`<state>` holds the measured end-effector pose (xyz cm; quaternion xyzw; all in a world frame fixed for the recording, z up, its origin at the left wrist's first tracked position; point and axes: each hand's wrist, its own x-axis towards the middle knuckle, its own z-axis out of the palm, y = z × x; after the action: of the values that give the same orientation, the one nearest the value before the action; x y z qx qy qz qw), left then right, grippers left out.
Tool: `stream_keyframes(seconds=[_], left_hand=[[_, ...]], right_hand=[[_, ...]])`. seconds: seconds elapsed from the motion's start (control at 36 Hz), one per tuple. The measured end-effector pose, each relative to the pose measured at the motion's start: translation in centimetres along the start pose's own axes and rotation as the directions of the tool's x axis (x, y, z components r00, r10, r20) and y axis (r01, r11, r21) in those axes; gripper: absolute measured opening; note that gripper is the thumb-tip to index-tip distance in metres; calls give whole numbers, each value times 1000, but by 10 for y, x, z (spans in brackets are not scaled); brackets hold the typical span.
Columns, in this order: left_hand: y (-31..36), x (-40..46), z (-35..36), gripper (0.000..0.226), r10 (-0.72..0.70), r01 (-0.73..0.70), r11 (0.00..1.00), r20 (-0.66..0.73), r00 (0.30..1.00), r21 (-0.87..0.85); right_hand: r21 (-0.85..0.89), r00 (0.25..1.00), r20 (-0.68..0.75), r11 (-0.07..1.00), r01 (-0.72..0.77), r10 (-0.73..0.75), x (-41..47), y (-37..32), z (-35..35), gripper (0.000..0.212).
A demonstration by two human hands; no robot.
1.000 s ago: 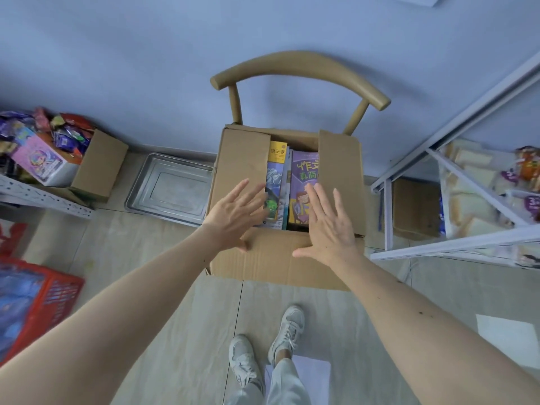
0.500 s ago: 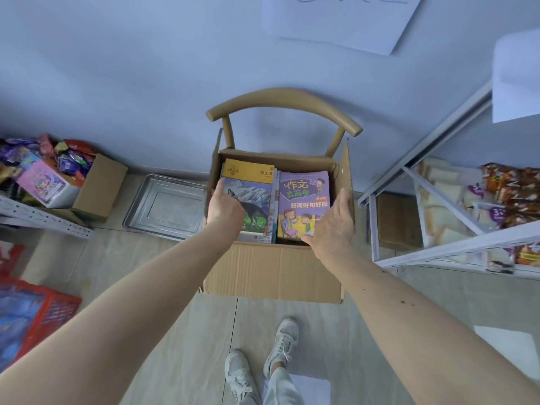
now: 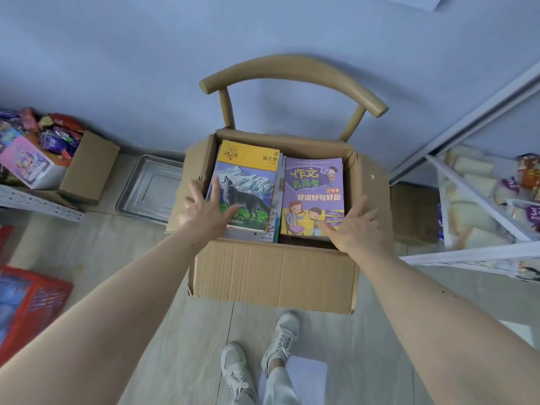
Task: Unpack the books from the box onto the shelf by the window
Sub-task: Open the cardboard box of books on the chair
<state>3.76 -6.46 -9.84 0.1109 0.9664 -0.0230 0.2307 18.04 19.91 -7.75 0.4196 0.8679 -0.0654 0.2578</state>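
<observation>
Inside the box (image 3: 274,276), left hand (image 3: 206,210) spreads flat on the wolf book (image 3: 248,182) titled 狼王梦; right hand (image 3: 355,226) spreads beside purple 作文真简单 (image 3: 312,188)

Both bare forearms reach up from the lower corners of the frame and converge toward the centre. The left hand (image 3: 208,211) sits just left of centre, back toward the camera, its fingers straight and spread, pointing up and to the right, the thumb out to the left. The right hand (image 3: 355,223) sits right of centre at nearly the same height, also back-up, with fingers loosely extended toward the upper right and the thumb stretched left. Neither hand is curled around anything. At the bottom centre, two feet in pale sneakers (image 3: 280,337) stand close together.
</observation>
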Motion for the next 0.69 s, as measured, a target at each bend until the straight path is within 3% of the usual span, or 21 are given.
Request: stream_keyframes(seconds=[0.14,0.28,0.5,0.61,0.69], left_hand=[[3,10,9,97,18,-23,990,-37,999,-137],[5,14,12,105,9,-14,987,-37,999,-161],[8,16,-3,109,-28,37,994,90,996,-102],[11,13,-15,112,2,-1,1000,-20,1000,3],[18,13,-24,97,86,-92,995,-137,987,-37]], right_hand=[[246,999,27,969,30,-37,10,-11,11,135],[262,999,49,965,0,-13,13,-22,16,141],[315,996,88,948,-42,15,15,-22,14,142],[289,996,65,954,-75,58,13,-21,5,132],[140,998,-17,989,-50,53,11,-25,-5,122]])
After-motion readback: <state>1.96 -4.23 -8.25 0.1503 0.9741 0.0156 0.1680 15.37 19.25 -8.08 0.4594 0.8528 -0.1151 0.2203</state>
